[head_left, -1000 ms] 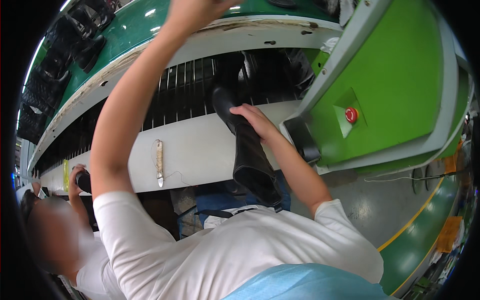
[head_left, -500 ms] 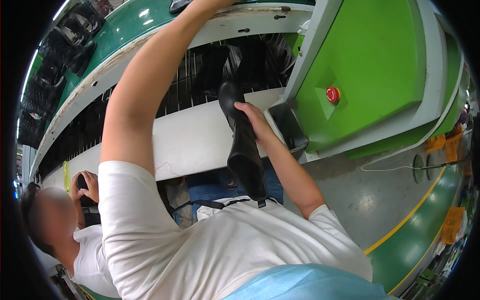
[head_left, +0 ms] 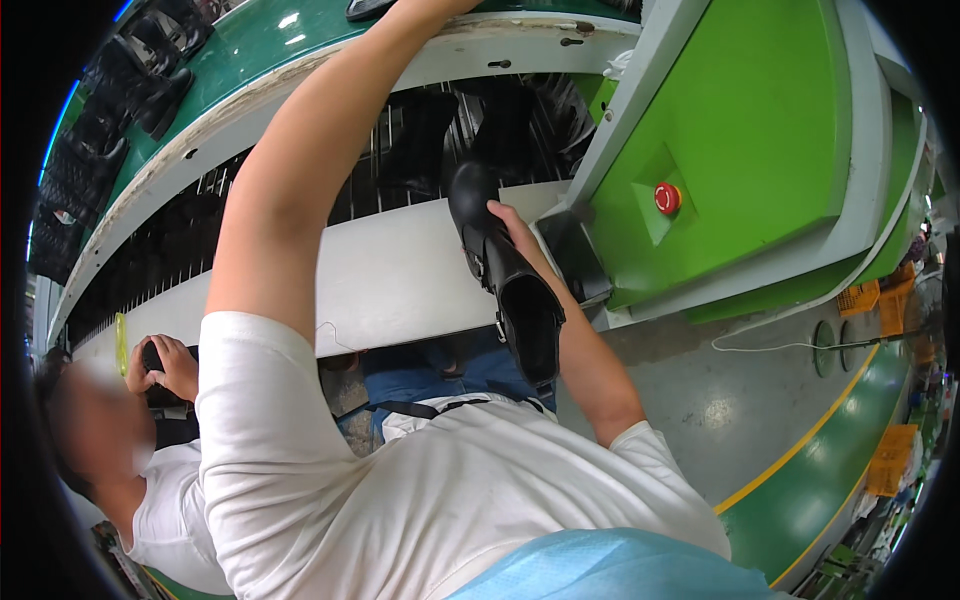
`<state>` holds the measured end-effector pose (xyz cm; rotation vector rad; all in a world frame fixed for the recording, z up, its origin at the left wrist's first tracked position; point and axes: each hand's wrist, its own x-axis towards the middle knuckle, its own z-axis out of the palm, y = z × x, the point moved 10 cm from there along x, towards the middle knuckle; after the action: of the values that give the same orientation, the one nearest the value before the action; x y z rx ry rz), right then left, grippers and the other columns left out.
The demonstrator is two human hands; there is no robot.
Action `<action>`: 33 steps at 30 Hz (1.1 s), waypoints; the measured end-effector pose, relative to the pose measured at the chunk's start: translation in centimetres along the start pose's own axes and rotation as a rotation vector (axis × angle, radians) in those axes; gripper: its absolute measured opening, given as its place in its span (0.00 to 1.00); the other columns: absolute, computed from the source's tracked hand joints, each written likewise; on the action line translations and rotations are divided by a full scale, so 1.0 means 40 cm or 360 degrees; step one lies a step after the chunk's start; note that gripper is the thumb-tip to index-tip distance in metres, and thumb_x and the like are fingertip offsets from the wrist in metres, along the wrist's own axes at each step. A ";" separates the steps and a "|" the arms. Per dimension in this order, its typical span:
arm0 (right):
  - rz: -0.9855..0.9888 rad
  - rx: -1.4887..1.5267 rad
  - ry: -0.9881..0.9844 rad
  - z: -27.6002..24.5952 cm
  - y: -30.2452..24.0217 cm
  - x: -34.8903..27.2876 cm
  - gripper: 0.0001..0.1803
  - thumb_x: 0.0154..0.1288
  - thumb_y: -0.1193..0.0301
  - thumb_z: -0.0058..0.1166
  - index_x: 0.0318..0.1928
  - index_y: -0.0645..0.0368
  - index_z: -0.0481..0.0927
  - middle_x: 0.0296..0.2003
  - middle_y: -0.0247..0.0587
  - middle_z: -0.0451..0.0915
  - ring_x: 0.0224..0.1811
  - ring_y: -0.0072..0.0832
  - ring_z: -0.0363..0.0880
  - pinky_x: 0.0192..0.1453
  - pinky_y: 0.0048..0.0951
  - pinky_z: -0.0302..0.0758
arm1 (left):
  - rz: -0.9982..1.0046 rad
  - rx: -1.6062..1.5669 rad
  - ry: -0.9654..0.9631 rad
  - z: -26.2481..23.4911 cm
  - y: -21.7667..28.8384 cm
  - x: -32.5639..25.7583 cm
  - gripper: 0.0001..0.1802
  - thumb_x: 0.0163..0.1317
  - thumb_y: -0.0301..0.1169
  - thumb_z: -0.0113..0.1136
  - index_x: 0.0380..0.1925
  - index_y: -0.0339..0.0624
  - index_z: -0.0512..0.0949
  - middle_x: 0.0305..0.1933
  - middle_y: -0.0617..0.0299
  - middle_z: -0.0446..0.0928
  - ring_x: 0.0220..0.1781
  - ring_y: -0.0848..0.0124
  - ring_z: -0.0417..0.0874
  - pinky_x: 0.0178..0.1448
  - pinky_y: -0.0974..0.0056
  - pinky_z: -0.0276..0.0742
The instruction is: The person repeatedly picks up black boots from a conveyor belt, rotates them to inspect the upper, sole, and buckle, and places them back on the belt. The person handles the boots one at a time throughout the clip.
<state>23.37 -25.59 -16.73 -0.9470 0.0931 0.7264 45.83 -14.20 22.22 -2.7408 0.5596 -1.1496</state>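
Note:
A black ankle-high boot point(head_left: 474, 208) with buckled straps is in my right hand point(head_left: 516, 232), which is closed around its right side. The toe points away from me, and the open top faces back toward my body. It hangs over the white ledge point(head_left: 400, 275) at the near side of the bench. My left arm point(head_left: 300, 180) stretches up across the bench, and its hand lies beyond the top edge of the picture. Near that wrist, part of a dark shoe point(head_left: 368, 9) shows on the green surface.
Other black boots point(head_left: 420, 135) lie on a rod rack under the bench top, and several more stand on the green belt point(head_left: 225, 75) at left. A green machine panel with a red button point(head_left: 667, 198) rises at right. Another person's hands point(head_left: 165, 368) hold something dark at far left.
The boot in my right hand has rolled, so its buckles and open top now show more. My left arm stays stretched out over the bench.

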 end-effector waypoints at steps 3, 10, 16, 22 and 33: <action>-0.0116 0.0106 0.0085 0.008 -0.011 -0.019 0.29 0.79 0.44 0.63 0.58 0.59 0.88 0.46 0.36 0.90 0.42 0.23 0.88 0.49 0.27 0.84 | -0.0220 -0.0571 0.0410 -0.182 -0.076 -0.071 0.14 0.79 0.38 0.66 0.46 0.37 0.88 0.33 0.45 0.91 0.34 0.49 0.94 0.39 0.46 0.87; 0.0013 0.0130 0.0074 -0.009 -0.001 -0.012 0.35 0.76 0.38 0.63 0.55 0.62 0.88 0.38 0.43 0.90 0.33 0.28 0.89 0.39 0.30 0.86 | -0.0478 -0.1401 0.1074 -0.431 -0.147 -0.431 0.12 0.82 0.28 0.70 0.60 0.37 0.82 0.39 0.66 0.85 0.39 0.80 0.84 0.45 0.71 0.81; 0.0062 0.0137 -0.0025 0.012 0.001 -0.035 0.34 0.80 0.39 0.57 0.54 0.61 0.88 0.38 0.44 0.92 0.32 0.27 0.90 0.37 0.28 0.86 | -0.0891 -0.1590 0.0964 -0.351 -0.025 -0.749 0.14 0.70 0.27 0.81 0.53 0.41 0.91 0.52 0.61 0.93 0.48 0.73 0.93 0.52 0.67 0.86; -0.0011 0.0088 -0.0013 0.001 0.001 -0.030 0.32 0.82 0.39 0.53 0.54 0.58 0.89 0.38 0.43 0.92 0.34 0.23 0.89 0.38 0.27 0.83 | -0.1067 -0.1310 0.0262 -0.174 0.235 -1.057 0.11 0.69 0.23 0.77 0.51 0.38 0.93 0.44 0.53 0.94 0.42 0.64 0.95 0.49 0.62 0.87; -0.0097 0.0086 0.0132 -0.005 -0.001 -0.029 0.37 0.81 0.37 0.55 0.55 0.64 0.88 0.37 0.48 0.92 0.34 0.30 0.91 0.39 0.30 0.86 | -0.1304 -0.1555 0.0105 -0.219 0.148 -0.976 0.12 0.78 0.30 0.74 0.53 0.32 0.93 0.41 0.58 0.93 0.42 0.77 0.90 0.49 0.68 0.85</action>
<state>22.58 -26.38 -16.38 -0.9245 0.1556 0.6259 12.78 -4.58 0.99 -4.0083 -0.1119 -1.3365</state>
